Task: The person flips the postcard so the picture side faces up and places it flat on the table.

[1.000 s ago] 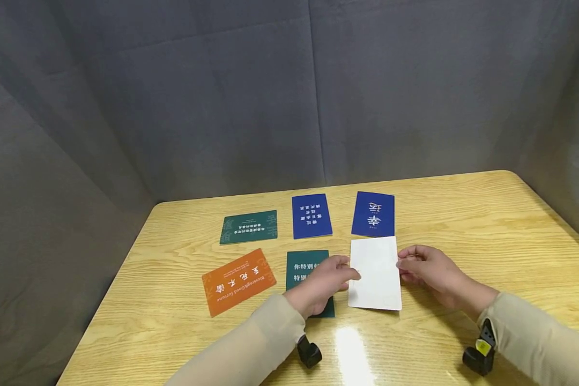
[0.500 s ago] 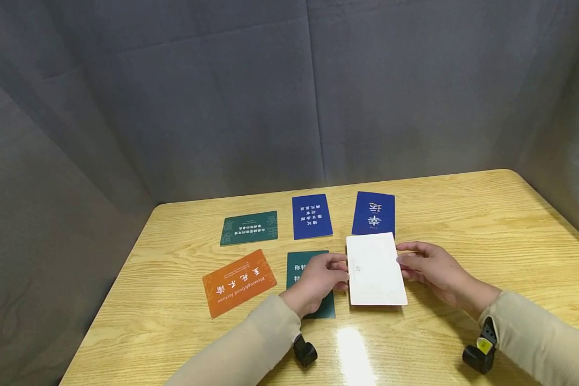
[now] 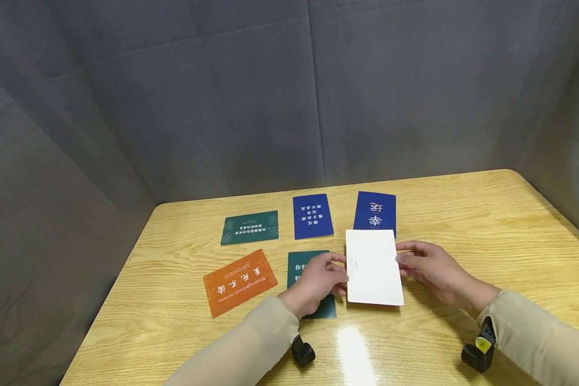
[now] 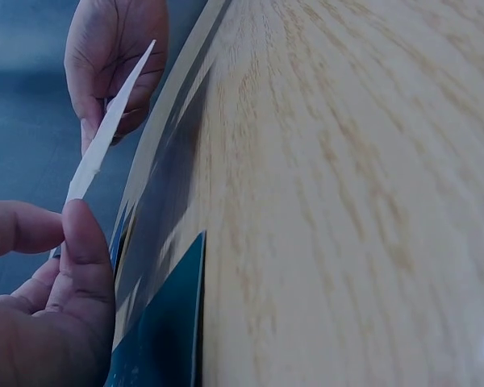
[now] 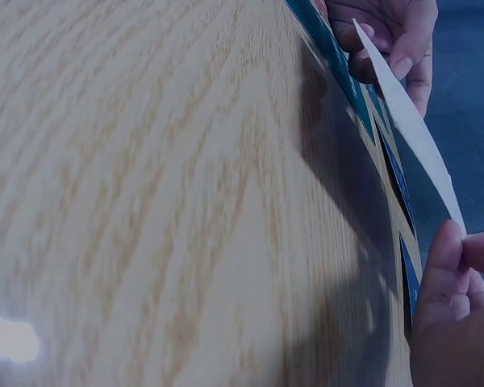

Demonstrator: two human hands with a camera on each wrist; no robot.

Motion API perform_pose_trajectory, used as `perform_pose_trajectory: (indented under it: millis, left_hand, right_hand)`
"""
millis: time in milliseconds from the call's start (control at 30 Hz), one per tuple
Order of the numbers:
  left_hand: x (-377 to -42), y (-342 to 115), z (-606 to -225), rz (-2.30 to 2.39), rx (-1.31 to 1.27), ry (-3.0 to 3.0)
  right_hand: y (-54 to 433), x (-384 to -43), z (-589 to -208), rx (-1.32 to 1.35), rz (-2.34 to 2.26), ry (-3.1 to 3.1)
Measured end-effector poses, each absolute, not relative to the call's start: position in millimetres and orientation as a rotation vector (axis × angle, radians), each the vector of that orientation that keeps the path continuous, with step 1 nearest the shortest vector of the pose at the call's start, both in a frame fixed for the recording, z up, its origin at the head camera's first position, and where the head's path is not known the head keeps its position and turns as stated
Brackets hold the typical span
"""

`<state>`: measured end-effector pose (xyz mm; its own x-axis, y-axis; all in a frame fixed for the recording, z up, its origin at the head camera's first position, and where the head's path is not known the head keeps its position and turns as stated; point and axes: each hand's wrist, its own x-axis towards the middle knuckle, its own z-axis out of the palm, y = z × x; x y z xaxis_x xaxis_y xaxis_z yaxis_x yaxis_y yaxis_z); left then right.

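A white-faced card (image 3: 374,268) with small faint print is held up off the wooden table between my two hands. My left hand (image 3: 317,281) pinches its left edge with thumb and fingers. On the opposite edge my right hand (image 3: 429,268) does the same, thumb in front and fingers behind. Both wrist views show the card nearly edge-on, slightly bowed, with its shadow on the table. Beneath my left hand lies a green card (image 3: 325,308) with white characters, partly covered. The card's upper edge overlaps a blue card (image 3: 375,209) in the head view.
Another blue card (image 3: 313,216) lies at the back, and a green card (image 3: 250,228) is to its left. An orange card (image 3: 240,282) lies at an angle in front of that. Grey cloth (image 3: 222,107) hangs behind the wooden table (image 3: 487,225).
The white-faced card has risen off the table and tilted, its faint print coming into view. My left thumb has shifted from the card's face to its left edge. The other cards stay put.
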<state>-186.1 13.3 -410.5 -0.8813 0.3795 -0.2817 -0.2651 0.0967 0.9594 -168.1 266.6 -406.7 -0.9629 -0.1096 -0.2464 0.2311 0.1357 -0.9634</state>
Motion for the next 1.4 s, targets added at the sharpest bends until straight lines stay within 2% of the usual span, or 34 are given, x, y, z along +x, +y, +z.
perform_pose_trajectory:
  millis: [500, 1400]
  left_hand:
    - [-187.8, 13.1, -406.7, 1.821, 0.109, 1.95]
    - [-195.9, 4.8, -398.6, 1.855, 0.17, 2.043]
  right_hand:
    - [274.0, -169.2, -403.2, -0.007, -1.886, 2.122]
    - [272.2, -173.1, -396.6, -0.074, -2.069, 1.875]
